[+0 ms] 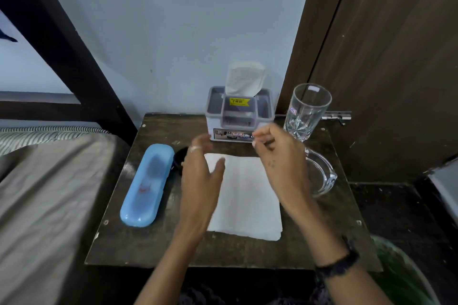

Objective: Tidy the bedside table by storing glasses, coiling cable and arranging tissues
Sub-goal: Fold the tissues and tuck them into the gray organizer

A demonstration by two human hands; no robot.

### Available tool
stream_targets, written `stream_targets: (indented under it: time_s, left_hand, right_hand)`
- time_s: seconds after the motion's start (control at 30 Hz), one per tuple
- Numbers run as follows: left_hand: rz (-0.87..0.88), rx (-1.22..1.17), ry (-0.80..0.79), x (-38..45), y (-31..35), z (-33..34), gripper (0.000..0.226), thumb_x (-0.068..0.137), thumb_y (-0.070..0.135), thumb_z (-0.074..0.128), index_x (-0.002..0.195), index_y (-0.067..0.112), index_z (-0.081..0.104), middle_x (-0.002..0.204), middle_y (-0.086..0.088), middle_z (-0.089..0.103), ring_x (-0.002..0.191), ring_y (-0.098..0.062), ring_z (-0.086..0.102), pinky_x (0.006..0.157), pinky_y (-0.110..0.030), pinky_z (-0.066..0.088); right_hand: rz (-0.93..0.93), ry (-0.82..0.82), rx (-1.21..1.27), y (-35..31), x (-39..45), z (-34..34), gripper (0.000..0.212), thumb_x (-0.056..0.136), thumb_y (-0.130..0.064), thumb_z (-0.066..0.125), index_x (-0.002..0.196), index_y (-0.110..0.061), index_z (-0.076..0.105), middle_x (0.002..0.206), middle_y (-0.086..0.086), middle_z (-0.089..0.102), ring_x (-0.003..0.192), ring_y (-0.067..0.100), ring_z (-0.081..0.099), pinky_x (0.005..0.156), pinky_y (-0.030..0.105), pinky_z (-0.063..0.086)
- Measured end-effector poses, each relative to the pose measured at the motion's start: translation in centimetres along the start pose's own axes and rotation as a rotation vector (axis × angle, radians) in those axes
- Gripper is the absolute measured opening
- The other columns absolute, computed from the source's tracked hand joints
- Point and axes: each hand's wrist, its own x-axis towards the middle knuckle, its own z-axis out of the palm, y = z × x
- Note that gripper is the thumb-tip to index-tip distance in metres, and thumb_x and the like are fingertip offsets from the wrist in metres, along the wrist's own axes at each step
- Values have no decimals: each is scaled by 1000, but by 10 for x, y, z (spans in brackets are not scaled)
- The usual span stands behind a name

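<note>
A white tissue lies flat in the middle of the dark wooden bedside table. My left hand hovers over its left edge with fingers relaxed, holding nothing. My right hand hangs above its right side, fingers loosely curled and blurred. Behind them stands a grey tissue box with a tissue sticking up. A closed blue glasses case lies at the left. A dark object, partly hidden by my left hand, sits beside the case.
A tall clear glass stands at the table's back right, with a glass mug handle showing behind my right hand. A bed with grey bedding adjoins the left. A wooden door is at right, a green bin below.
</note>
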Motion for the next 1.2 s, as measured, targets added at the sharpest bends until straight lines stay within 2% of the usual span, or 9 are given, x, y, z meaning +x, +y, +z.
stream_targets:
  time_s: [0.1,0.17,0.4,0.5,0.7,0.77,0.87,1.03,1.2]
  left_hand:
    - [-94,155,-76,-35,-22,3,49,86,10,59,130,20,40,123,2,52,115,-16,49,87,-21,36]
    - [-100,220,-101,-50,-27,-1,50,87,10,58,133,17,39,129,-3,49,120,-20,45,91,-24,35]
    - [-245,339,-86,-54,-21,-16,43,88,17,58,126,2,47,120,-14,49,108,-30,46,87,-35,38]
    - [-384,168,-134,-52,-14,-14,31,92,19,52,120,5,49,120,-4,46,93,-17,46,77,-27,35]
    - [-704,-314,-235,-50,-7,-19,36,84,15,65,113,11,44,107,-4,58,85,-16,57,56,-23,42]
    - [-708,-304,-254,-53,-4,-21,34,82,12,67,108,10,45,106,-4,57,89,-17,56,58,-22,43]
    - [-518,-45,-240,-61,2,-21,32,82,9,65,100,15,40,95,3,51,86,-15,50,56,-19,38]
    - [-220,53,-270,-80,16,-3,45,87,18,58,129,17,42,112,1,43,110,-18,47,85,-28,41]
    - [-244,89,-541,-96,23,7,59,92,47,35,143,15,32,153,-8,17,142,-24,13,115,-43,19]
  right_hand:
    - [112,-53,-64,11,-35,6,9,87,-16,64,95,-19,65,97,-4,69,77,3,59,61,9,45]
    - [142,-77,-132,17,-53,5,9,87,-18,64,95,-20,65,99,-5,69,77,6,61,63,20,51]
    - [369,-85,-288,25,-89,-8,31,86,-26,64,113,-14,53,116,4,59,100,25,62,81,37,46]
    - [459,-123,-192,17,-94,-6,49,84,-28,67,124,-9,46,128,6,48,104,22,58,85,34,42]
    - [666,-216,194,20,-94,-7,61,77,-3,67,131,-12,40,125,8,50,97,14,53,81,35,50]
    - [730,-233,337,20,-95,-11,59,79,1,63,132,-14,41,115,3,58,86,8,57,67,24,47]
    - [770,-262,437,21,-94,-14,56,83,0,58,133,-15,39,93,-7,61,79,1,55,61,19,43]
    - [652,-211,432,18,-99,-4,62,83,-15,63,133,-28,28,103,-8,62,91,10,60,77,28,47]
    - [622,-191,517,16,-100,-2,18,93,-41,48,106,-29,52,100,-10,63,91,10,60,76,28,45]
